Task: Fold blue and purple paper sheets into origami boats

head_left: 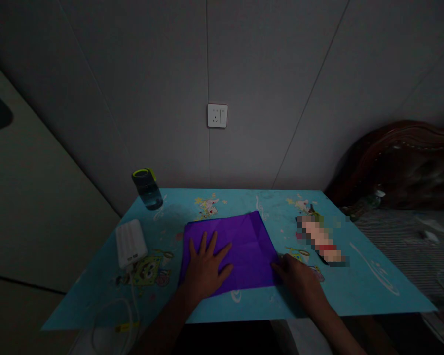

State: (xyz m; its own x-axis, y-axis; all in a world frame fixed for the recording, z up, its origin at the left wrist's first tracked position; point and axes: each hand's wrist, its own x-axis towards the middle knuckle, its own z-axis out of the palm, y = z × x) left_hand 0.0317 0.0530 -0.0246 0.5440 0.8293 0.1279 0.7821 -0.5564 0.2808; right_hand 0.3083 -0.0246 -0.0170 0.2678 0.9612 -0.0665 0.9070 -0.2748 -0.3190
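Head view shows me a creased, four-sided purple papery sheet (247,246) flat on the blue cartoon-printed desk (355,296). My left hand (204,265), fingers spread, presses it; my right hand (296,277) pinches its near right corner. Even palm pressure should prevent slipping.

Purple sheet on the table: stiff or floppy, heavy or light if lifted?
The purple sheet probably flops: it looks thin, with faint creases. Likely light for its size, given those thin edges. It might buckle if pushed from one side, though the left hand, spread on it, should steady it.
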